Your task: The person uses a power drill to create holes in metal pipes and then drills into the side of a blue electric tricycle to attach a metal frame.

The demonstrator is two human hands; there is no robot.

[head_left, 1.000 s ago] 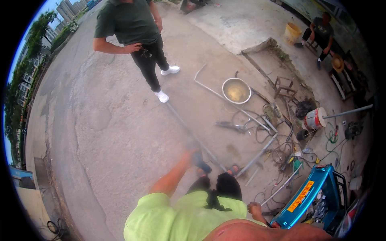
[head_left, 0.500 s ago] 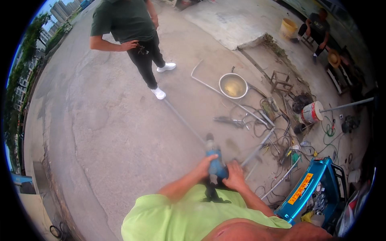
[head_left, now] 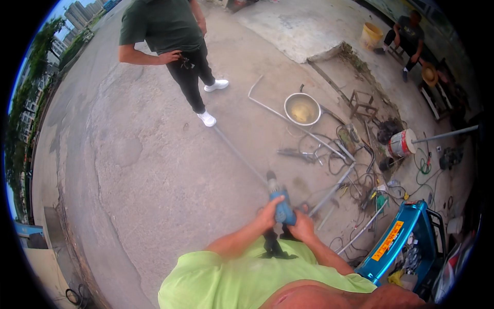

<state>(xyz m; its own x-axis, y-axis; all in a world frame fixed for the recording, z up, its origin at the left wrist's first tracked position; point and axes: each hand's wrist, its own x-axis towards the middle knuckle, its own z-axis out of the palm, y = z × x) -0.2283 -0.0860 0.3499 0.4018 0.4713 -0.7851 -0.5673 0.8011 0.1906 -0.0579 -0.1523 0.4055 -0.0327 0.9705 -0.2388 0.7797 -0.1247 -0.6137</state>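
Note:
Held out in front of my chest is a blue power drill [head_left: 284, 210] with a grey nose. My left hand [head_left: 269, 211] is wrapped round its body from the left side. Behind it, my right hand [head_left: 302, 227] closes on the drill's rear end, its fingers partly hidden. A long thin grey rod [head_left: 237, 154] runs in line from the drill's nose toward a standing person's white shoe [head_left: 207, 119]. Whether the rod is fixed in the drill I cannot tell. Dark straps hang behind the drill against my yellow-green shirt [head_left: 221, 278].
A person [head_left: 162, 31] in dark clothes stands ahead, hand on hip. To the right lie a bent metal pipe [head_left: 272, 109], a metal basin [head_left: 302, 109], tangled cables and a small stool frame [head_left: 363, 104]. Nearer are a blue cart [head_left: 383, 247] and a white-red bucket [head_left: 401, 143]. Another person sits far right.
My right hand, earlier with fingers spread beside the drill's rear, now grips it more closely. The whole view has shifted slightly. The standing person keeps the same stance.

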